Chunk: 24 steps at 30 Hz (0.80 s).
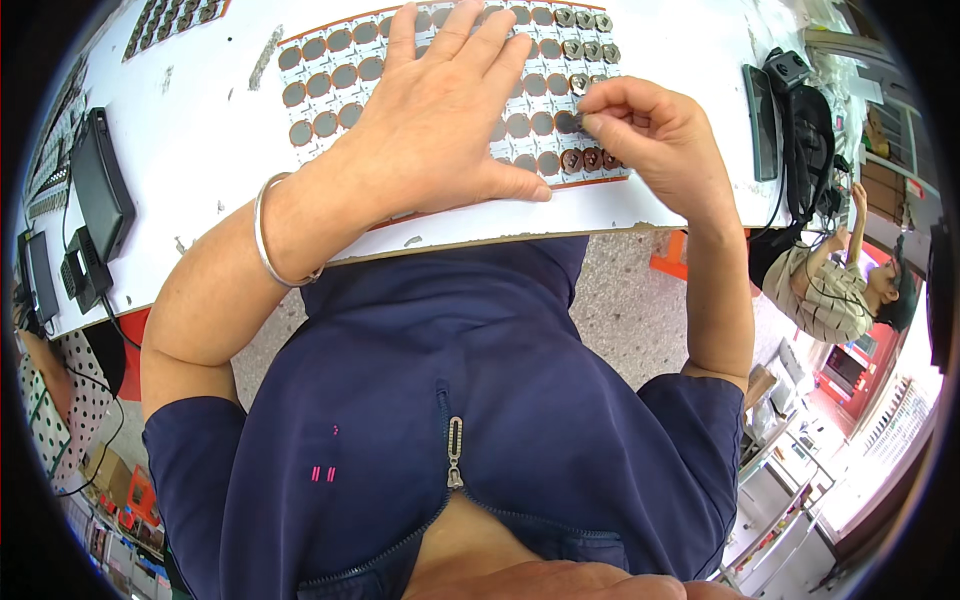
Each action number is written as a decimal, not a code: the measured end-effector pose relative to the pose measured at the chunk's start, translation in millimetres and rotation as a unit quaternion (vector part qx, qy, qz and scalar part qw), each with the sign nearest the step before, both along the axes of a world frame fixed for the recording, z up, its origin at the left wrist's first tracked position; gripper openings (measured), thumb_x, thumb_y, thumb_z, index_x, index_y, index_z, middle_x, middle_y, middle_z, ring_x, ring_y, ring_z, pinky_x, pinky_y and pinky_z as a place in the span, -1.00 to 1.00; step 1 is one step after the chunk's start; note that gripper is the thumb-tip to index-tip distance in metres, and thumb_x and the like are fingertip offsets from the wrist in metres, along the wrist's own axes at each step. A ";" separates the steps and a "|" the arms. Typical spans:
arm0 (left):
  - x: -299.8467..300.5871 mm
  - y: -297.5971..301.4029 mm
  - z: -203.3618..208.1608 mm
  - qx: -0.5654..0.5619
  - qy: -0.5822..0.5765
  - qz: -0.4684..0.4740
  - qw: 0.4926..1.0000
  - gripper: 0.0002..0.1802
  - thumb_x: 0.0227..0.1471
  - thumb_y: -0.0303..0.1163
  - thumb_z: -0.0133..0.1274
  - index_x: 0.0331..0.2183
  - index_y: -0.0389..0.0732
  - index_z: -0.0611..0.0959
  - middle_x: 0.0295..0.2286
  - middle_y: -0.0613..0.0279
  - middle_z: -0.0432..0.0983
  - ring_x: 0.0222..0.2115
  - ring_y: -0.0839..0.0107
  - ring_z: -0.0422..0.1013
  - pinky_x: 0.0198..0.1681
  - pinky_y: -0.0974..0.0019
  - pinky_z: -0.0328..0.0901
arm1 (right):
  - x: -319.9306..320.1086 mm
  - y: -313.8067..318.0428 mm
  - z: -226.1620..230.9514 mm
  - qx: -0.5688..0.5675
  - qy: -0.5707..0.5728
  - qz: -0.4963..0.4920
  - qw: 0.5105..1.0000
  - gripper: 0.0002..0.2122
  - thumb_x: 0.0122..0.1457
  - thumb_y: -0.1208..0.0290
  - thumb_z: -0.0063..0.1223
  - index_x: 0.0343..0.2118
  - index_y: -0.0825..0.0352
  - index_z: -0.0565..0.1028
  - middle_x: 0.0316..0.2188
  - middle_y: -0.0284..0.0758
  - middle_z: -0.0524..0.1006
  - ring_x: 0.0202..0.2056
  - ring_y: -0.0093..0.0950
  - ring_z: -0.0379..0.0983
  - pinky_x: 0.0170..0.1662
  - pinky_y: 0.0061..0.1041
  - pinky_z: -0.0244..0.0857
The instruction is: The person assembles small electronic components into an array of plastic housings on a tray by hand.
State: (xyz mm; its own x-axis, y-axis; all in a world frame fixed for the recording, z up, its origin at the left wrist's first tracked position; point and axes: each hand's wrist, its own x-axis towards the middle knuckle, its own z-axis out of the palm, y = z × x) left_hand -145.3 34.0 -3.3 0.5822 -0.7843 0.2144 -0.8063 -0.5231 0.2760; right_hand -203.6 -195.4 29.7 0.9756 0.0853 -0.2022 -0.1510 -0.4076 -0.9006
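A sheet of small boards [320, 84], set with rows of round grey discs, lies on the white table in front of me. My left hand [440, 115] rests flat on it, fingers spread and empty, covering the middle rows. Along the sheet's right end, several spots carry shiny metal pieces [583, 50] on the discs. Over that end, my right hand [650, 130] is pinched, thumb against forefinger, at a disc in the fourth row. Whatever is between those fingertips is hidden or too small to name. Darker reddish metal pieces [592, 160] sit just below it.
Another sheet with discs [170, 22] lies at the far left. A black flat device [102, 182] stands at the table's left side. Black devices and cables [795, 110] crowd the right edge. A person in a striped shirt [825, 295] is at the right; a dotted garment [82, 400] shows at left.
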 end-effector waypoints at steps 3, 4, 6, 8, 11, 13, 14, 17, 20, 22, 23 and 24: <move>0.2 0.5 1.4 -0.004 -0.001 -0.003 1.000 0.18 -0.16 0.35 0.22 0.13 -0.53 0.33 0.13 -0.34 0.19 0.25 -0.18 0.00 0.23 -0.39 -0.17 | -3.3 8.3 -4.9 -0.106 -0.047 0.005 0.993 -0.89 0.18 0.52 0.15 -0.27 0.38 0.63 -0.58 -0.51 0.52 -0.53 -0.78 0.34 -0.46 -0.69 0.28; 0.3 0.9 2.1 -0.012 0.007 -0.008 1.000 0.17 -0.16 0.34 0.23 0.13 -0.53 0.33 0.13 -0.33 0.19 0.25 -0.18 0.00 0.23 -0.39 -0.17 | -3.5 9.7 -4.9 -0.121 -0.057 0.001 0.991 -0.89 0.16 0.51 0.14 -0.28 0.36 0.64 -0.63 -0.49 0.48 -0.57 -0.76 0.30 -0.50 -0.66 0.24; -0.5 0.8 1.4 -0.019 0.006 -0.007 1.000 0.17 -0.16 0.33 0.23 0.13 -0.53 0.34 0.13 -0.33 0.19 0.25 -0.18 0.00 0.22 -0.39 -0.17 | -4.2 10.2 -6.9 -0.129 -0.063 0.004 0.990 -0.88 0.15 0.51 0.14 -0.28 0.36 0.64 -0.64 -0.47 0.48 -0.59 -0.73 0.31 -0.50 -0.63 0.25; -0.7 1.1 0.9 -0.025 0.005 -0.005 1.000 0.17 -0.16 0.33 0.23 0.12 -0.53 0.34 0.13 -0.33 0.19 0.25 -0.19 0.01 0.22 -0.38 -0.16 | -4.7 12.3 -6.7 -0.135 -0.069 0.008 0.988 -0.88 0.15 0.51 0.14 -0.27 0.35 0.64 -0.64 -0.45 0.49 -0.61 -0.70 0.32 -0.51 -0.61 0.26; -0.4 1.9 0.4 -0.020 0.007 -0.006 1.000 0.16 -0.15 0.33 0.23 0.12 -0.52 0.34 0.13 -0.33 0.18 0.25 -0.19 0.01 0.22 -0.39 -0.17 | -7.1 17.8 -3.2 -0.188 -0.110 0.002 0.976 -0.88 0.12 0.49 0.19 -0.28 0.34 0.65 -0.58 -0.36 0.53 -0.57 -0.56 0.41 -0.46 -0.53 0.32; 0.2 2.5 0.0 -0.032 0.010 -0.014 0.999 0.16 -0.15 0.33 0.23 0.12 -0.52 0.34 0.13 -0.34 0.18 0.25 -0.18 0.01 0.22 -0.39 -0.17 | -7.4 19.7 -4.4 -0.291 -0.212 0.008 0.933 -0.87 0.07 0.47 0.26 -0.30 0.32 0.66 -0.45 -0.30 0.57 -0.47 -0.42 0.49 -0.35 -0.44 0.39; 0.5 2.0 -0.4 -0.032 0.010 -0.014 0.999 0.16 -0.15 0.33 0.23 0.12 -0.52 0.34 0.13 -0.34 0.18 0.25 -0.18 0.01 0.22 -0.39 -0.17 | -9.1 19.0 -6.0 -0.291 -0.211 0.009 0.933 -0.87 0.07 0.47 0.26 -0.30 0.32 0.66 -0.45 -0.30 0.57 -0.47 -0.42 0.49 -0.35 -0.44 0.39; 0.3 0.6 -2.9 -0.026 0.004 -0.008 1.000 0.16 -0.14 0.33 0.22 0.12 -0.53 0.34 0.13 -0.34 0.18 0.25 -0.19 0.00 0.23 -0.41 -0.18 | -17.3 18.2 -14.2 -0.256 -0.185 -0.026 0.949 -0.85 0.02 0.46 0.32 -0.31 0.32 0.67 -0.36 -0.29 0.57 -0.34 -0.36 0.50 -0.25 -0.41 0.40; 0.7 -1.3 -1.7 -0.029 0.000 -0.007 1.000 0.16 -0.14 0.34 0.21 0.13 -0.53 0.34 0.13 -0.34 0.18 0.25 -0.19 0.00 0.23 -0.41 -0.19 | -22.3 20.3 -20.0 -0.308 -0.288 -0.017 0.907 -0.84 -0.01 0.49 0.34 -0.32 0.32 0.67 -0.33 -0.31 0.57 -0.28 -0.35 0.48 -0.21 -0.42 0.38; 1.9 -1.0 3.6 -0.018 0.019 -0.017 1.000 0.19 -0.14 0.35 0.20 0.14 -0.55 0.32 0.15 -0.35 0.17 0.26 -0.18 -0.01 0.24 -0.41 -0.18 | -21.8 20.1 -25.0 -0.300 -0.324 -0.006 0.897 -0.82 -0.04 0.49 0.36 -0.32 0.32 0.67 -0.32 -0.32 0.57 -0.23 -0.33 0.46 -0.17 -0.40 0.37; 0.5 -0.6 3.3 -0.018 0.016 -0.018 1.000 0.19 -0.14 0.35 0.20 0.14 -0.55 0.32 0.15 -0.35 0.17 0.26 -0.18 -0.01 0.24 -0.41 -0.18 | -22.4 20.0 -26.0 -0.301 -0.326 -0.008 0.896 -0.82 -0.04 0.49 0.36 -0.32 0.32 0.67 -0.32 -0.32 0.57 -0.23 -0.33 0.46 -0.17 -0.40 0.37; -2.6 -0.2 0.7 -0.016 0.007 0.003 1.000 0.22 -0.23 0.37 0.24 0.16 -0.47 0.34 0.19 -0.25 0.18 0.29 -0.12 -0.02 0.28 -0.38 -0.20 | -22.8 19.9 -26.3 -0.306 -0.323 0.001 0.895 -0.82 -0.05 0.49 0.36 -0.32 0.31 0.67 -0.31 -0.33 0.57 -0.23 -0.33 0.46 -0.16 -0.38 0.36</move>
